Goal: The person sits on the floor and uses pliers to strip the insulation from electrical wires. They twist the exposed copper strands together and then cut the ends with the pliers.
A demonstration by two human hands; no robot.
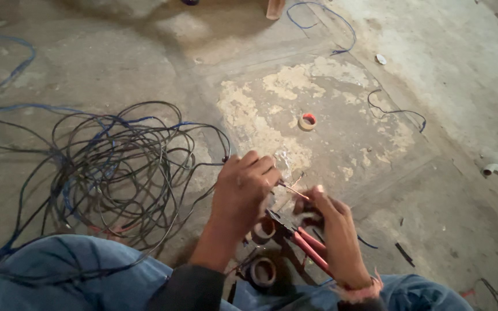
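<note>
Two hands [283,201] pinch one thin wire [293,190] above the floor [433,173].
Left [242,187] closed on its end; right [332,222] grips wire and red pliers [304,239]. Best kept taut; coil [116,167] lies left.

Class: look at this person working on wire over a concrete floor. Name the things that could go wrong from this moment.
1. The bare wire end sits between the left hand and right hand; it could prick a finger.
2. The pliers lie open right under the hands, so a slip could catch skin.
3. The wire tangle runs over the knee and could snag or trip.
</note>
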